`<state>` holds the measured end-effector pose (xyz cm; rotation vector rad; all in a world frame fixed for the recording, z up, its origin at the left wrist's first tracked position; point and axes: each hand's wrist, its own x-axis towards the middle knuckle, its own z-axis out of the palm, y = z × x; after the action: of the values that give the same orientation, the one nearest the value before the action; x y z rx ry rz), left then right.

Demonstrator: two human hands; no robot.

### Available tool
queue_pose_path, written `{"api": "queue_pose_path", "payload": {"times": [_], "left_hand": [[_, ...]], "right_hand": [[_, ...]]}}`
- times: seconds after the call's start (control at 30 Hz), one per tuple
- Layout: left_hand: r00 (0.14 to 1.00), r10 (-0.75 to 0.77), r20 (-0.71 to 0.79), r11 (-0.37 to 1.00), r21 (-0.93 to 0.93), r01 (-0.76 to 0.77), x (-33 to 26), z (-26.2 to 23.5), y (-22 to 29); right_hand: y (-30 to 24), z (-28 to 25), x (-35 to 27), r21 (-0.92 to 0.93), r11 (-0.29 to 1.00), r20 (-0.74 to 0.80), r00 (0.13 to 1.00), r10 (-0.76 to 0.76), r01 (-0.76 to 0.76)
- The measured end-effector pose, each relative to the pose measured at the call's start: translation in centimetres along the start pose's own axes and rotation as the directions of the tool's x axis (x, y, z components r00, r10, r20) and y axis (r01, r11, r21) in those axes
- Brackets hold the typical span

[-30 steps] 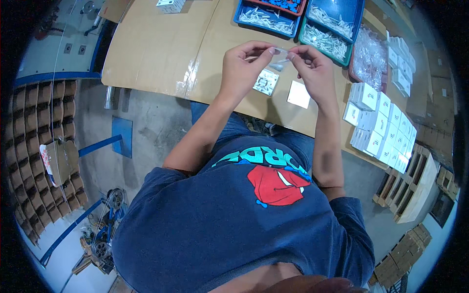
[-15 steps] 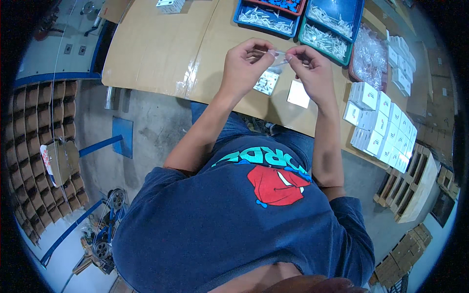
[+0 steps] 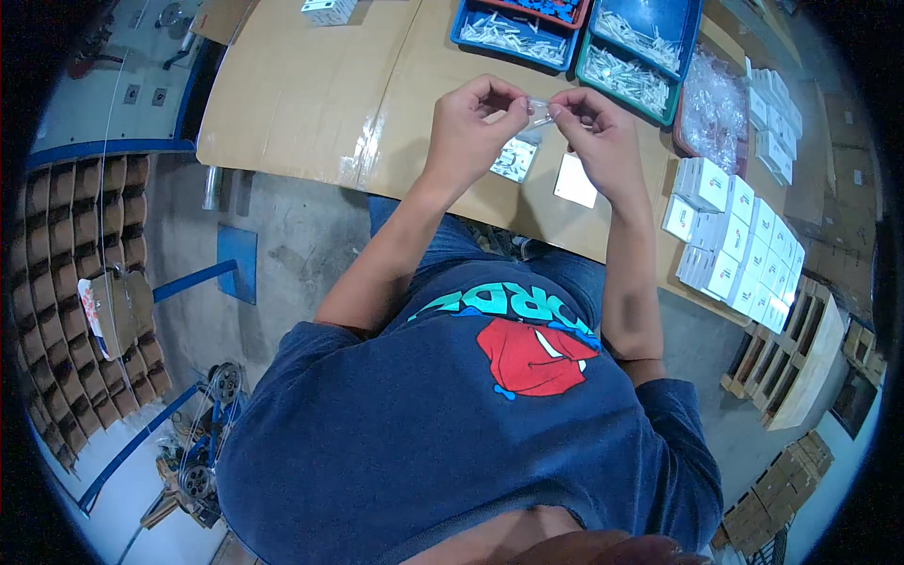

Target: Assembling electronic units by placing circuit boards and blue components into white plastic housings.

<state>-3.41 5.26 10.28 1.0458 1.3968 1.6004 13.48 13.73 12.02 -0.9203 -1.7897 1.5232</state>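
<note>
My left hand and my right hand are raised over the near part of the table, fingertips a short gap apart. Stretched between their pinched thumbs and fingers is a small clear plastic bag. Both hands are closed on it, one at each side. What may be inside the bag is too small to make out. Just below lies an open white box with small pieces in it, partly under the bag. A plain white square piece rests flat on the table beneath my right hand.
A blue tray and a green tray hold small whitish parts. Clear plastic bags fill a reddish tray at the right. White boxes are stacked along the table's right edge. Another white box stands at the far left.
My fingers have shifted slightly on the clear bag, and it looks stretched a little differently between them. The trays and boxes stay where they were.
</note>
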Motion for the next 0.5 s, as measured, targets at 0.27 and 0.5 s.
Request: {"api": "queue_pose_path", "payload": {"times": [0.27, 0.5], "left_hand": [[0.996, -0.052, 0.070, 0.998, -0.038, 0.055, 0.06, -0.16, 0.42], [0.999, -0.021, 0.046, 0.999, -0.035, 0.022, -0.05, 0.01, -0.36]], "right_hand": [[0.44, -0.16, 0.05, -0.005, 1.000, 0.005, 1.000, 0.003, -0.003], [0.14, 0.06, -0.02, 0.003, 1.000, 0.013, 1.000, -0.017, 0.017]]}}
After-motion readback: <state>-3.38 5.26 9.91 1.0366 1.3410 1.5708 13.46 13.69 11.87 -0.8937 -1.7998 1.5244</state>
